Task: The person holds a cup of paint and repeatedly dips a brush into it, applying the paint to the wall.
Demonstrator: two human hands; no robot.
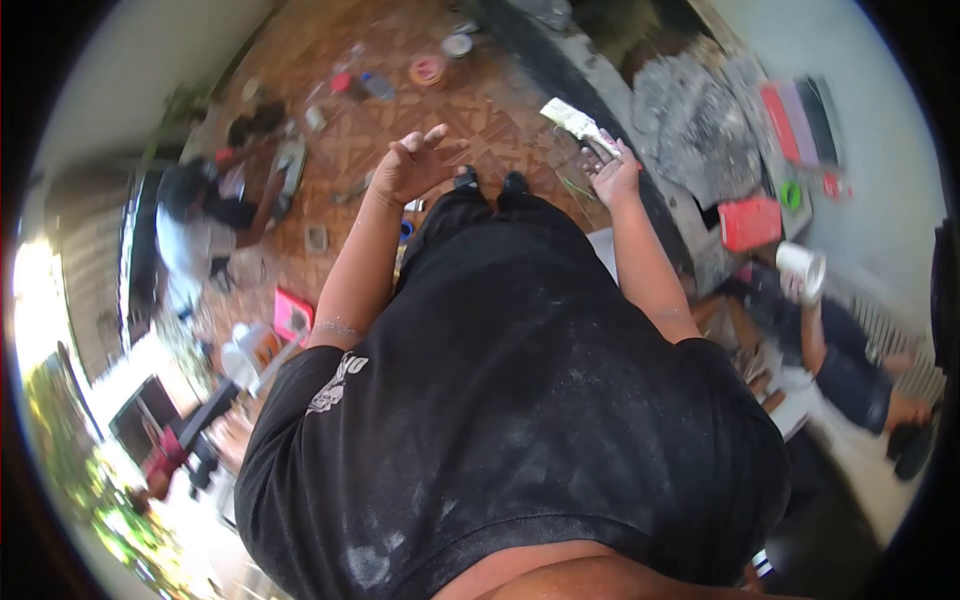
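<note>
My left hand (418, 168) is raised over the tiled floor, fingers spread and nothing in the palm, with pale dust on the fingertips. Out to the right, my right hand (612, 172) grips a narrow, crumpled white packet (574, 119) that points up and to the left. A pinkish patch shows on the packet close to my fingers. My dusty black shirt (520, 390) and dark shoes (515, 182) lie between and below the two hands.
Patterned brown tiles (390, 110) carry a blue bottle (377, 86) and round tubs (427, 70). A capped person (190, 225) crouches at left. On the right are a dusty grey heap (690, 125), a red box (750, 223) and another person's hand with a white cup (801, 270).
</note>
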